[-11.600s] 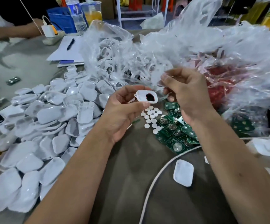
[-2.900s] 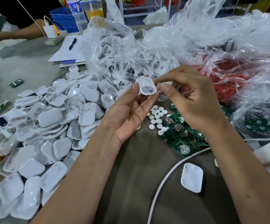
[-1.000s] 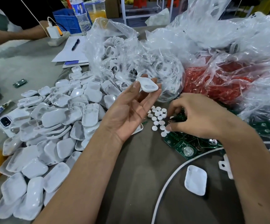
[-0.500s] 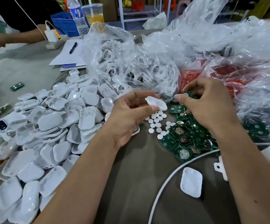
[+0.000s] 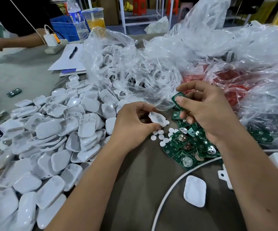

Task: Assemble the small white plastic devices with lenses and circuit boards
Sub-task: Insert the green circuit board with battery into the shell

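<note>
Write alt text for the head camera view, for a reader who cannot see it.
A person's left hand holds a small white plastic shell while the right hand pinches a green circuit board just above it. Below lie more green boards and small white discs; a heap of white shells fills the left.

Left hand (image 5: pixel 135 124) fingers curled, pinching; right hand (image 5: pixel 206 112) raised, thumb and forefinger pinching.

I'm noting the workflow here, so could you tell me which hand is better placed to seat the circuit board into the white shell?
Right. The right hand already pinches a green circuit board, just above the white shell steadied in the left hand.
</note>
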Action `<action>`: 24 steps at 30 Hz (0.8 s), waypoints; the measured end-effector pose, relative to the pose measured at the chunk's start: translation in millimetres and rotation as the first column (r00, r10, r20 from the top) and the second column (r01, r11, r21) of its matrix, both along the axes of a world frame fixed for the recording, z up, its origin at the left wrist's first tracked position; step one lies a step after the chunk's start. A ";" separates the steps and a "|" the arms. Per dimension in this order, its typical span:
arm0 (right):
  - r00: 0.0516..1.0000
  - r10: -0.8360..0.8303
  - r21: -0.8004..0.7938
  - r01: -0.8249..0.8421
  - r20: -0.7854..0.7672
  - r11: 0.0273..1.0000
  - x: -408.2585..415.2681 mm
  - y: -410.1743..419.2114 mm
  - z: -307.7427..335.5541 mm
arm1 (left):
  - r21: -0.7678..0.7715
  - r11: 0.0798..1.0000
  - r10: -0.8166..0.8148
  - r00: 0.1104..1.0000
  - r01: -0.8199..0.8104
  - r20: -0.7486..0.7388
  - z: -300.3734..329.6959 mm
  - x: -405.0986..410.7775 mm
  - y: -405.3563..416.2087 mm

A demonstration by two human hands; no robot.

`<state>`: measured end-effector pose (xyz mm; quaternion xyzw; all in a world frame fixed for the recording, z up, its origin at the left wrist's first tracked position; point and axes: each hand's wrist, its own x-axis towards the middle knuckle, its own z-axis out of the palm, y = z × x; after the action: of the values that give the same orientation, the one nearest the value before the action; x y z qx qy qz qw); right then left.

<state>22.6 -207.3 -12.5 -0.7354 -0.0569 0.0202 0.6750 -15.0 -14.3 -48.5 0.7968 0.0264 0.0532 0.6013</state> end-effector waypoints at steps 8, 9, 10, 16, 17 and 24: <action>0.999 0.023 0.057 -0.022 -0.029 0.998 -4.4 9.5 1.6 | 0.169 0.985 0.021 0.992 -0.042 0.124 8.5 -7.3 -0.3; 1.000 0.022 0.058 -0.021 -0.015 0.998 -5.0 10.4 1.5 | 0.157 0.986 0.034 0.987 -0.059 0.158 9.4 -8.3 -1.3; 1.000 0.026 0.064 -0.026 0.001 0.998 -5.6 11.4 1.5 | 0.125 0.990 0.038 0.982 -0.061 0.183 10.3 -9.0 -1.8; 0.995 0.061 0.146 -0.072 0.076 0.987 -7.2 15.0 -0.3 | -0.200 0.979 -0.009 0.988 0.041 0.157 7.7 -7.1 -6.4; 0.994 0.064 0.134 -0.075 0.083 0.988 -7.7 15.8 -0.5 | -0.250 0.967 -0.004 0.990 0.040 0.144 6.7 -7.1 -7.1; 0.973 0.062 -0.046 -0.053 0.223 0.998 -10.1 20.6 -4.0 | -0.351 0.934 0.145 0.971 -0.070 0.190 5.1 -3.1 -8.0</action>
<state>12.5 -186.7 -16.5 -0.7441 -0.1537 -0.0422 0.6488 -18.1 -22.4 -43.4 0.6675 0.0145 0.1658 0.7258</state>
